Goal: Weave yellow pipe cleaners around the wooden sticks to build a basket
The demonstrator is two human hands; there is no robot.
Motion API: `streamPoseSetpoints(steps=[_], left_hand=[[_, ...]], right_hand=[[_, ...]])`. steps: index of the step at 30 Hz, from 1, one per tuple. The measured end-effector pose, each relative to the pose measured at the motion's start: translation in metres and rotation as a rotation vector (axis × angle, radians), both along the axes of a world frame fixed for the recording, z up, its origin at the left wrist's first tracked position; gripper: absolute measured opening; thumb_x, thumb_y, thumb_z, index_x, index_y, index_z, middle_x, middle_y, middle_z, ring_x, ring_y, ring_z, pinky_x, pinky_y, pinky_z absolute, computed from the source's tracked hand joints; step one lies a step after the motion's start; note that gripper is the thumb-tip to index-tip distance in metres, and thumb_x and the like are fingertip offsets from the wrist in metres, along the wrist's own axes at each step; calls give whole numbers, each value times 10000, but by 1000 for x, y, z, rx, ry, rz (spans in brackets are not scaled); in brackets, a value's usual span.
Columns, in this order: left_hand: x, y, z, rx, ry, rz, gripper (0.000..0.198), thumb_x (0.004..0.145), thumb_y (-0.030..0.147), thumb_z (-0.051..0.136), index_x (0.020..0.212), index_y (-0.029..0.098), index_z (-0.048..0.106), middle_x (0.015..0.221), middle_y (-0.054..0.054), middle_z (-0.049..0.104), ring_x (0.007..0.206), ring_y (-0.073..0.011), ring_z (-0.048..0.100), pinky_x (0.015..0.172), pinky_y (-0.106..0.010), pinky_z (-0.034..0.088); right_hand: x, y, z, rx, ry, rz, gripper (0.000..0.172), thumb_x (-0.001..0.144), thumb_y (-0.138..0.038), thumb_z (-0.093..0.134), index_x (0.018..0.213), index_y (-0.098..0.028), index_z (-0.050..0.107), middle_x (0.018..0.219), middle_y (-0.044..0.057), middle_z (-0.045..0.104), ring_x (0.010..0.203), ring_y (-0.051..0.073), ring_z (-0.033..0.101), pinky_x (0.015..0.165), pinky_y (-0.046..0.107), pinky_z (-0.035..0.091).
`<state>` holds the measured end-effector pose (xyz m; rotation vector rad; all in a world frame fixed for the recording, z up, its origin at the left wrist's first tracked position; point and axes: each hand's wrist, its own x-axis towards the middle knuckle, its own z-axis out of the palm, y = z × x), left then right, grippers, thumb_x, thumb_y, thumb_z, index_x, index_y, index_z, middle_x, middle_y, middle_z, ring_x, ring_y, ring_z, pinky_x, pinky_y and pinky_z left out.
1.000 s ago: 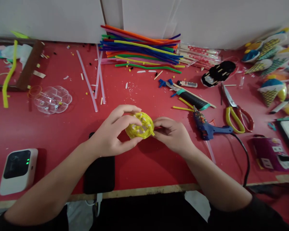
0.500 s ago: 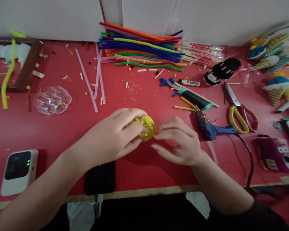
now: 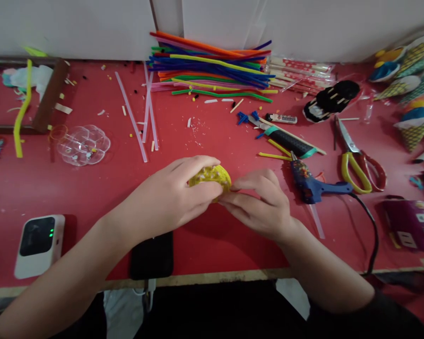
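Observation:
Over the front middle of the red table, my left hand point(image 3: 183, 190) is closed around a yellow rounded craft piece point(image 3: 207, 175) dotted with small pale bits. Its fingers hide the lower left part of the piece. My right hand point(image 3: 259, 200) pinches at the right edge of the same piece, the fingertips close to those of the left. Whatever small part lies between them is hidden. To the right lies a blue glue gun point(image 3: 309, 183) with a black cord, and above it a black-handled craft knife point(image 3: 289, 141).
Coloured pipe cleaners point(image 3: 212, 66) lie in a heap at the back. Scissors point(image 3: 356, 160) and a purple box point(image 3: 408, 223) are at the right. A clear flower-shaped tray point(image 3: 83, 146), a white device point(image 3: 38, 247) and a black phone point(image 3: 151, 256) are at the left and front.
My right fingers have come in from beside the yellow piece to its lower right edge. The left fingers have shifted toward them, and the piece has tilted. The view has shifted slightly.

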<state>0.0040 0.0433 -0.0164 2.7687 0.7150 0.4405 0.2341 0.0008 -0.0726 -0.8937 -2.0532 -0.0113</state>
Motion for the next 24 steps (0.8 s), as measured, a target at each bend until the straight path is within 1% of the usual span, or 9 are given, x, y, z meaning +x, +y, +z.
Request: streamPoseSetpoints(steps=[2, 4, 8, 14, 18, 21, 24], left_hand=[[1, -1, 0, -11, 1, 17, 135, 1018, 177, 562, 1003, 145, 693, 1379, -199, 629, 1251, -306, 662, 1076, -471, 571], [1, -1, 1, -7, -7, 27, 139, 1016, 173, 560, 1036, 137, 692, 1385, -211, 629, 1260, -315, 663, 1071, -475, 575], [4, 0, 4, 28, -10, 23, 153, 1009, 187, 563, 1053, 116, 691, 1348, -227, 654, 1214, -327, 688, 1014, -470, 602], [10, 1, 10, 96, 50, 67, 184, 1038, 236, 539, 1007, 162, 705, 1245, -150, 728, 1076, -285, 738, 867, -408, 628], [12, 3, 15, 116, 94, 104, 181, 1036, 240, 539, 1034, 198, 715, 1172, -87, 767, 939, -240, 774, 698, -332, 608], [12, 3, 19, 109, 96, 114, 188, 1036, 261, 536, 1042, 227, 720, 1182, -65, 774, 872, -218, 778, 635, -314, 582], [12, 2, 18, 113, 92, 120, 200, 1037, 261, 525, 1028, 228, 722, 1214, -67, 773, 898, -232, 781, 631, -328, 580]], right_hand=[[1, 1, 1, -25, -2, 18, 127, 919, -165, 757, 1006, -251, 724, 962, 20, 725, 870, 180, 651, 781, 374, 527], [1, 3, 3, -55, 13, 28, 118, 932, -160, 733, 1006, -252, 720, 971, 20, 720, 879, 178, 658, 800, 382, 516], [-1, 5, 7, -111, 73, 37, 117, 925, -138, 716, 976, -243, 722, 968, 25, 699, 864, 171, 649, 809, 384, 495], [-4, 3, 6, -200, 134, 19, 122, 921, -148, 703, 1002, -238, 685, 1002, 38, 678, 892, 181, 637, 791, 367, 522], [2, 5, 10, -246, 185, 26, 226, 889, -159, 746, 1065, -243, 632, 1013, 42, 678, 935, 198, 655, 819, 381, 544], [9, 7, 14, -240, 204, 25, 259, 863, -178, 772, 1056, -249, 614, 1024, 41, 669, 962, 206, 649, 856, 400, 538], [9, 6, 14, -182, 157, 39, 185, 890, -228, 755, 1016, -259, 623, 1040, 41, 665, 962, 211, 642, 887, 433, 524]])
